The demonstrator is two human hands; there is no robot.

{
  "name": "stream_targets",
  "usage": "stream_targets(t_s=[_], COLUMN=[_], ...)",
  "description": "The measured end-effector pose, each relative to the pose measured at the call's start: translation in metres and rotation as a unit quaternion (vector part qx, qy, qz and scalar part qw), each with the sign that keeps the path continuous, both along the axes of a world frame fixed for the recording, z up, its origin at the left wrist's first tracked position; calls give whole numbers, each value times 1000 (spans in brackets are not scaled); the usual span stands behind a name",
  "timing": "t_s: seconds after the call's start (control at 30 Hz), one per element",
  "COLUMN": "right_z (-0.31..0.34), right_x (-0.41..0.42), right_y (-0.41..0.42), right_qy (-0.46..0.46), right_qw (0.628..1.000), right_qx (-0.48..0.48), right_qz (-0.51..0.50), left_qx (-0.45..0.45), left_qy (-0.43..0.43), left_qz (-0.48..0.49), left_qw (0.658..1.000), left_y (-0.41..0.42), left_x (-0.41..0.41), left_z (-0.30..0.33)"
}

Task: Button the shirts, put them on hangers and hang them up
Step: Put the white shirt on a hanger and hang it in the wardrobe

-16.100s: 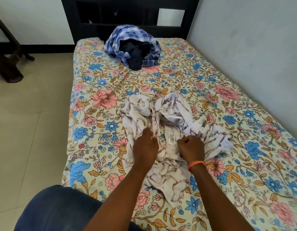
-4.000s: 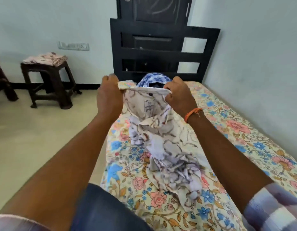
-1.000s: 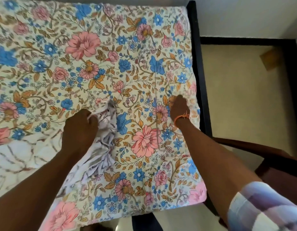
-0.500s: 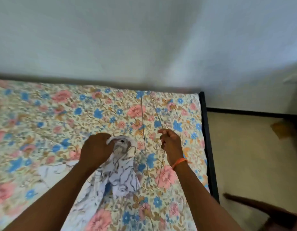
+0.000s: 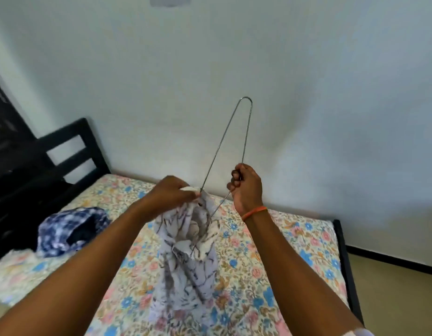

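Head view shows two hands, one wire hanger, one white patterned shirt being handled, and one further heap of blue checked clothing. On the person's right, the right hand (image 5: 246, 185) is raised in front of the pale wall (image 5: 307, 93), its fingers (image 5: 235, 177) curled tight round the wire of the hanger (image 5: 246, 132); an orange band (image 5: 255, 212) circles that wrist. From the fist, one leg of the thin metal hanger rises to a narrow rounded bend high against the wall, and the other leg slants down to the left into the cloth, while a short length of wire runs from below the fist down toward the shirt's opening. The left hand (image 5: 172, 192) has its fingers bunched together, pinching the top edge of the white patterned shirt (image 5: 189, 258) right where the hanger's slanting leg meets the fabric. That shirt hangs from the pinch in a crumpled column, its lower part lying on the bed (image 5: 295, 241), which wears a floral sheet of pink and blue blooms. The blue checked clothing (image 5: 71, 230) lies in a heap on the bed well to the left, apart from both hands, with something dark tucked in its middle. A black headboard (image 5: 69, 146) stands at the left end of the bed, and tan floor (image 5: 392, 299) shows at the lower right.
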State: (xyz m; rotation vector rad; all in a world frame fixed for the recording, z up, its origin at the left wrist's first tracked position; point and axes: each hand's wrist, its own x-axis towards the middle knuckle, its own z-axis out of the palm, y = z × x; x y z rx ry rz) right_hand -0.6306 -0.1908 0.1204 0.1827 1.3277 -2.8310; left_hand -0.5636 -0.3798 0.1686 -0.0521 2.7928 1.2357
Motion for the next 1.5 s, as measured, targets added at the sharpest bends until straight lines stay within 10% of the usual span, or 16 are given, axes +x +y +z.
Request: stream_targets(t_s=[0.47,1.23,1.5], right_z=[16,11,2], right_x=[75,57,29], right_y=[-90,-24,1], right_qy=[196,259,273], right_qw=[897,812,769], right_qx=[369,505,577], right_qz=[145,136,40], left_qx=[363,334,74], left_qy=[-67,-171,83], left_qz=[135,104,67], left_qw=[919,921,992], left_y=[-129,-106,-75], left_x=[54,15,-4], left_z=[112,100,101])
